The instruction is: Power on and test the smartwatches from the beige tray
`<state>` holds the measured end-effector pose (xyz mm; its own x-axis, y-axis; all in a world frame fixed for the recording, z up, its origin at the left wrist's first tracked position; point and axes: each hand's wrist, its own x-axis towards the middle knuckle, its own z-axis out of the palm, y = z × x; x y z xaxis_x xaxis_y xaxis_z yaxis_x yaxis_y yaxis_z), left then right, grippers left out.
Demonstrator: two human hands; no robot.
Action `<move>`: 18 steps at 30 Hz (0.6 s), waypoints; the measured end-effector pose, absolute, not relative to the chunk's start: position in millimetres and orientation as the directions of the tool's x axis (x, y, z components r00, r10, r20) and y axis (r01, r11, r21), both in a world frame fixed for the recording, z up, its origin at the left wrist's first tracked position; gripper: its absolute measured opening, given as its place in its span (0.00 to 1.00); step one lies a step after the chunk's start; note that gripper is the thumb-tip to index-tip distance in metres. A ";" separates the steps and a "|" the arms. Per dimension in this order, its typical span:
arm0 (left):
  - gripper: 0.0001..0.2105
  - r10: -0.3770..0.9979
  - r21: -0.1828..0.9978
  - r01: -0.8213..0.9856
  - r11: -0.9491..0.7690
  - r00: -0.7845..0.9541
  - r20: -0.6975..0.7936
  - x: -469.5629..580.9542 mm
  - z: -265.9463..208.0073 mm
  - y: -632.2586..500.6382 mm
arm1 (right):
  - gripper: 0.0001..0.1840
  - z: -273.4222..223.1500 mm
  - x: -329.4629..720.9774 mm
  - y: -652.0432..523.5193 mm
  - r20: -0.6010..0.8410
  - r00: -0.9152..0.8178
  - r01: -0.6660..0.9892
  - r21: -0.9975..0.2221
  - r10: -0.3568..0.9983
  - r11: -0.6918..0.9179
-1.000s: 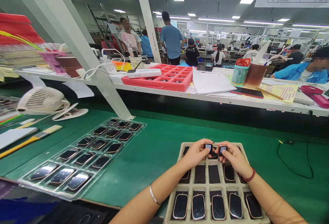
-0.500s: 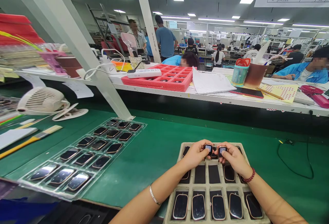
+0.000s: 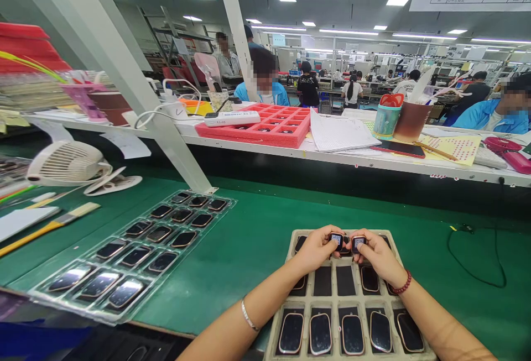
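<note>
My left hand (image 3: 318,249) is closed on a smartwatch body (image 3: 336,241) whose lit screen shows a QR code. Close beside it, my right hand (image 3: 375,253) grips a second smartwatch body (image 3: 358,244), its screen also lit with a code and the thumb over part of it. Both are held above the far row of a beige compartment tray (image 3: 335,304). In the tray's near row lie several dark-screened watch bodies (image 3: 321,333) with gold rims. Two middle-row compartments show only black lining (image 3: 345,281). My hands and forearms partly hide the far and middle rows.
To the left, a clear blister tray (image 3: 194,245) holds several watch bodies. Beyond it are a white fan (image 3: 68,163) and a brush (image 3: 53,227). A black cable (image 3: 477,283) lies at right. The shelf (image 3: 257,148) bears a red foam tray (image 3: 286,137), papers and cups. Co-workers sit beyond.
My hands and the two watch bodies stay put. Across the shelf, a co-worker in blue has raised their head, and a standing person behind has shifted left.
</note>
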<state>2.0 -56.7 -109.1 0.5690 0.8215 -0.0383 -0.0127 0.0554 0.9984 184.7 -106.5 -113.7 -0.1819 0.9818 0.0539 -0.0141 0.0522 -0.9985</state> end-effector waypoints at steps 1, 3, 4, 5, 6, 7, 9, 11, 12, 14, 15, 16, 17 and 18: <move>0.10 0.822 0.998 -0.009 0.057 0.568 -0.041 2.1 -109.3 -56.6 | 0.12 -113.9 184.6 -106.5 0.056 -0.182 -0.014 -0.998 0.982 0.054; 0.10 0.823 0.998 -0.005 0.058 0.567 -0.045 2.4 -109.5 -56.4 | 0.12 -113.8 184.4 -106.6 0.057 -0.185 -0.013 -0.998 0.981 0.056; 0.10 0.823 0.998 -0.004 0.058 0.567 -0.045 2.4 -109.5 -56.4 | 0.12 -113.7 184.3 -106.7 0.057 -0.187 -0.012 -0.998 0.981 0.055; 0.10 0.822 0.998 -0.003 0.057 0.567 -0.045 2.4 -109.3 -56.5 | 0.11 -113.6 184.4 -106.7 0.055 -0.189 -0.010 -0.998 0.980 0.055; 0.10 0.822 0.998 -0.002 0.056 0.567 -0.045 2.4 -108.8 -56.7 | 0.12 -113.4 184.5 -106.7 0.054 -0.190 -0.009 -0.999 0.980 0.053; 0.10 0.822 0.998 -0.001 0.055 0.568 -0.045 2.2 -108.0 -57.0 | 0.12 -113.3 184.8 -106.7 0.052 -0.189 -0.011 -0.999 0.981 0.051; 0.11 0.819 0.998 -0.008 0.055 0.572 -0.040 1.9 -106.1 -57.7 | 0.12 -113.3 185.4 -106.7 0.045 -0.184 -0.023 -0.999 0.982 0.041; 0.11 0.811 0.998 -0.024 0.060 0.585 -0.035 1.7 -104.5 -58.3 | 0.13 -113.5 185.5 -107.0 0.033 -0.176 -0.029 -0.999 0.984 0.029; 0.12 0.808 0.998 -0.032 0.060 0.588 -0.030 1.8 -104.2 -58.5 | 0.12 -113.5 185.2 -107.3 0.033 -0.173 -0.022 -0.999 0.984 0.030; 0.11 0.819 0.998 -0.041 0.051 0.574 -0.018 2.4 -104.8 -58.4 | 0.09 -113.6 184.1 -108.0 0.059 -0.168 0.010 -0.998 0.984 0.061; 0.12 0.828 0.998 -0.043 0.039 0.561 -0.008 2.8 -105.7 -58.1 | 0.09 -113.7 183.4 -108.2 0.081 -0.165 0.026 -0.996 0.983 0.086; 0.14 0.837 0.999 -0.046 0.022 0.548 0.007 3.1 -106.9 -57.8 | 0.12 -113.8 182.8 -108.4 0.100 -0.164 0.037 -0.994 0.981 0.107; 0.16 0.843 0.999 -0.048 0.002 0.537 0.024 3.4 -108.1 -57.5 | 0.15 -114.1 182.5 -108.4 0.109 -0.166 0.039 -0.992 0.980 0.116; 0.17 0.844 0.999 -0.047 -0.018 0.535 0.040 3.5 -109.3 -57.0 | 0.18 -114.6 182.5 -108.2 0.105 -0.172 0.032 -0.993 0.980 0.112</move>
